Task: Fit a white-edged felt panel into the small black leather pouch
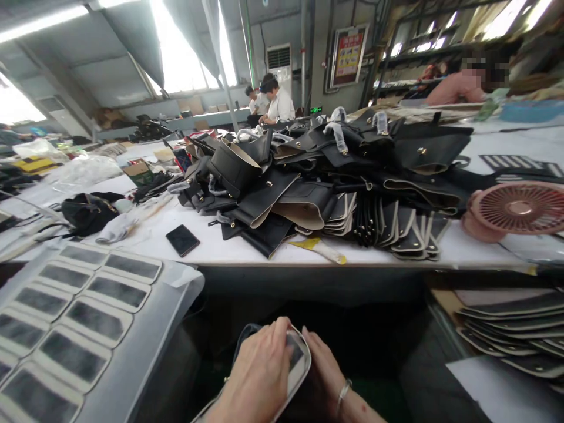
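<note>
My left hand (259, 367) is wrapped over a dark leather piece with a pale edge (296, 364), low in the middle of the head view. Its fingers press on the upper part of the piece. On the other side, my right hand (325, 370), with a bracelet at the wrist, lies against the edge of the same piece, its fingers partly hidden behind it. Several flat dark panels with pale borders (99, 317) lie in rows on a grey sheet at the left. A stack of similar dark pieces (520, 329) is at the lower right.
Black leather bag parts (282, 200) are heaped on the white table (145, 238). A phone (182, 239), a yellow-and-white strip (319, 249) and a pink fan (517, 208) are near its front edge. People sit in the background.
</note>
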Motion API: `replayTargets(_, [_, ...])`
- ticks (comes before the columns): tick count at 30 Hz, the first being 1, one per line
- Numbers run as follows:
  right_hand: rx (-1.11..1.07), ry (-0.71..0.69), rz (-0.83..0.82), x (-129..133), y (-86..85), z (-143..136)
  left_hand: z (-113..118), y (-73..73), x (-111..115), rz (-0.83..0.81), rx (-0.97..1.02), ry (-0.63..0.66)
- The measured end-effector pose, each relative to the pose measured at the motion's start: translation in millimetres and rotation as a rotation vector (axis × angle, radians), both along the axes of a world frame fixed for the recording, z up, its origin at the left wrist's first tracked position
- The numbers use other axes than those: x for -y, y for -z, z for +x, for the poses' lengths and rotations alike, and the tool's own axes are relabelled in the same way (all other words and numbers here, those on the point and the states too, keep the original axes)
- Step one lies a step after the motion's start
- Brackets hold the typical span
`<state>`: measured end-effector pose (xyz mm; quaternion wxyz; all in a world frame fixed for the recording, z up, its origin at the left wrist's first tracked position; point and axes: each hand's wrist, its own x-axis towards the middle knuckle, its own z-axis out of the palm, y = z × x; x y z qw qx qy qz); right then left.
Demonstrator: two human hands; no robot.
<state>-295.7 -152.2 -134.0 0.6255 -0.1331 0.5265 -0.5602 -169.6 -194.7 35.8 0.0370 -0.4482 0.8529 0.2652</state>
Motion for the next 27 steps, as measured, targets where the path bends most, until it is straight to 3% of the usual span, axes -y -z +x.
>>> replayTargets(5, [-0.54, -0.034, -0.253, -19.1, -37.5, -19.7, 6.2, -5.2, 14.6, -0.05, -0.129, -0.049])
replayTargets(9, [-0.784, -0.091, -0.364, -21.8, -57.8, -13.4, 1.9, -2.9, 32.9, -0.133, -0.056, 0.057])
replayTargets(16, [-0.905, -0.08, -0.342, -18.0, -53.1, -10.0, -6.1, 3.1, 59.9, -0.092, -0.105, 0.241])
replayTargets(19, [-0.941, -0.046, -0.352, -16.5, -55.1, -8.6, -0.8, 13.1, 66.4, 0.02, -0.148, 0.227])
replayTargets(27, [-0.979, -0.094, -0.185, -6.1, -59.9, -8.8, 10.8, 33.8, 76.0, 0.301, -0.308, 0.095])
